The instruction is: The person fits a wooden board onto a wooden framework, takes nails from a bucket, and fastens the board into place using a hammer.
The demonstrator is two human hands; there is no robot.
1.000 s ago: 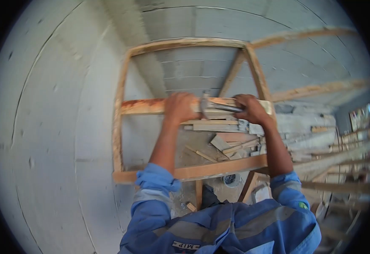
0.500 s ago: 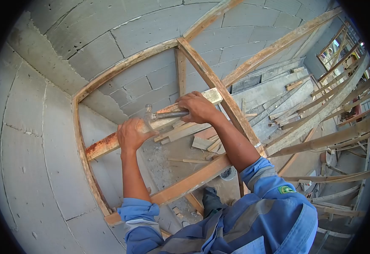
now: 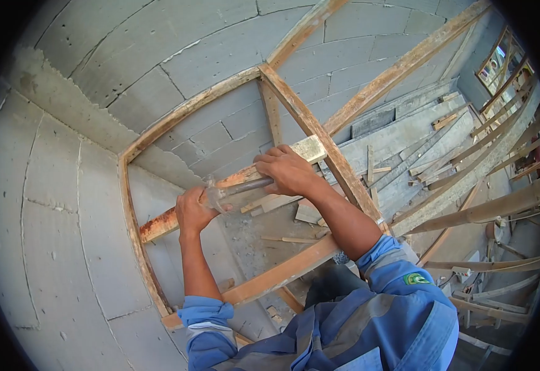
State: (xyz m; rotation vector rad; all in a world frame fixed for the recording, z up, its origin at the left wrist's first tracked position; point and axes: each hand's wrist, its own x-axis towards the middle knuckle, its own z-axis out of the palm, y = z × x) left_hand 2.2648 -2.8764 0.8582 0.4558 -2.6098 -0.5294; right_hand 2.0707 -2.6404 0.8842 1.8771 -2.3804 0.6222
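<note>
A stained wooden beam (image 3: pixel 160 225) lies slanting across a wooden frame (image 3: pixel 186 110). My left hand (image 3: pixel 194 211) is wrapped round the beam left of its middle, beside the hammer's head. Nearer the beam's pale right end, my right hand (image 3: pixel 285 169) grips the beam and the hammer's handle together. The hammer (image 3: pixel 248 185) lies along the beam; its head is blurred, close to my left fingers. The parts of the beam under both hands are hidden.
Grey block walls (image 3: pixel 50 161) stand at the left and behind the frame. A lower frame rail (image 3: pixel 282 272) crosses in front of my body. Scrap boards (image 3: pixel 307 213) lie on the floor below. Long planks and poles (image 3: pixel 480 216) fill the right side.
The view has turned, so the frame and beam now slant up to the right. Both hands keep their hold. Since half a second ago the hammer's head has blurred and the view has shifted slightly.
</note>
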